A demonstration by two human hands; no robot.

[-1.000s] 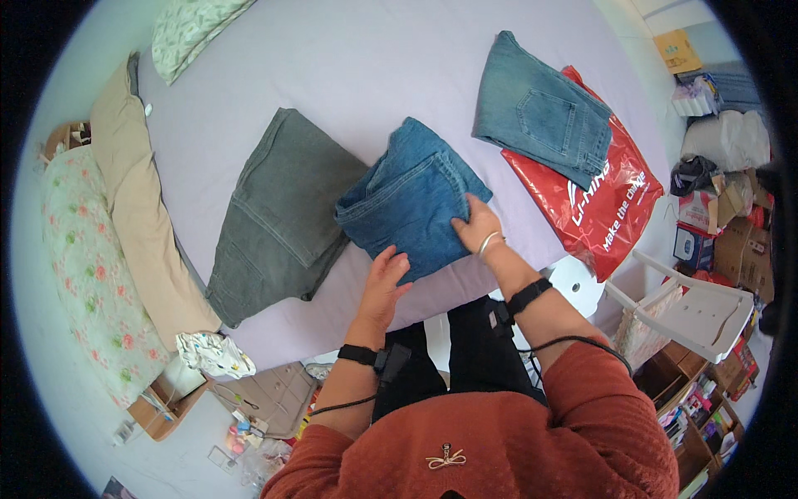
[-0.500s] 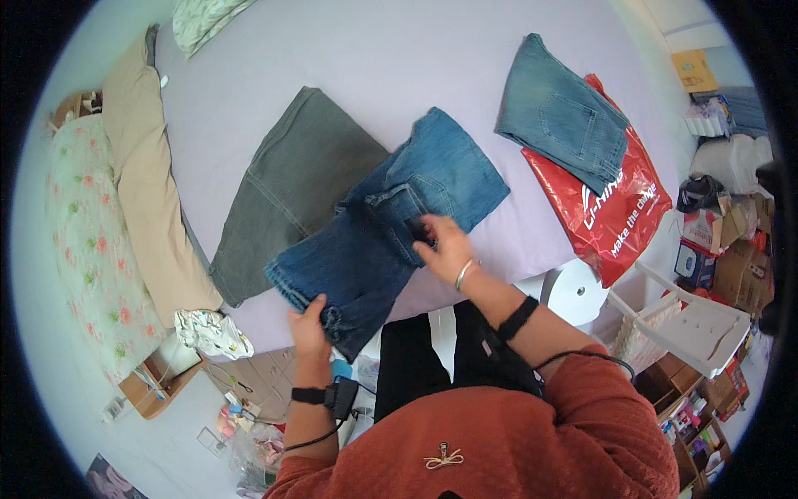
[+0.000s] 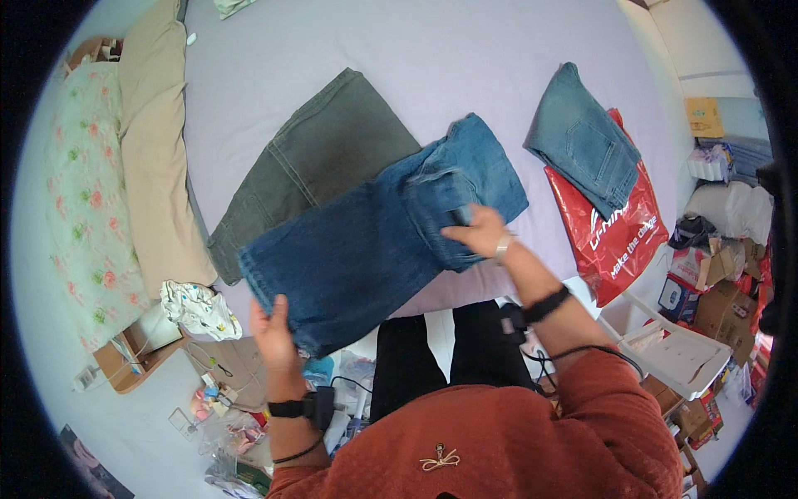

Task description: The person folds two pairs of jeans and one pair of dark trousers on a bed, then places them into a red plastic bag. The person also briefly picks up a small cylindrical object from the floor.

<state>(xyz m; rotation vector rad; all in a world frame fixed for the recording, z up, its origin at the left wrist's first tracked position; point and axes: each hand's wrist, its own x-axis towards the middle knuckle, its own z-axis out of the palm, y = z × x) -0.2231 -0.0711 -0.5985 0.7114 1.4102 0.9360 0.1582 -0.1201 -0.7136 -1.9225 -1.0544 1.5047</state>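
A pair of dark blue jeans [image 3: 349, 258] stretches between my two hands at the bed's near edge. My left hand [image 3: 274, 337] grips the hem end at lower left, its thumb on top and its other fingers hidden beneath. My right hand [image 3: 480, 231] is closed on the cloth by the pocket, near the jeans' lighter right end. Partly beneath the jeans lie dark grey trousers [image 3: 332, 145], spread flat. To the right, folded light blue jeans [image 3: 582, 141] rest partly on a red plastic bag [image 3: 605, 258].
The bed [image 3: 449, 50] has a pale lilac sheet. Along its left side are a beige cushion [image 3: 158, 158] and a floral cover [image 3: 96, 208]. A patterned white cloth [image 3: 198, 309] hangs at the near left corner. A white chair [image 3: 677, 353] and cardboard boxes [image 3: 723, 320] stand at right.
My left hand has moved left and slightly down, drawing the dark blue leg out flatter and longer. My right hand has shifted a little to the right. The view has shifted slightly.
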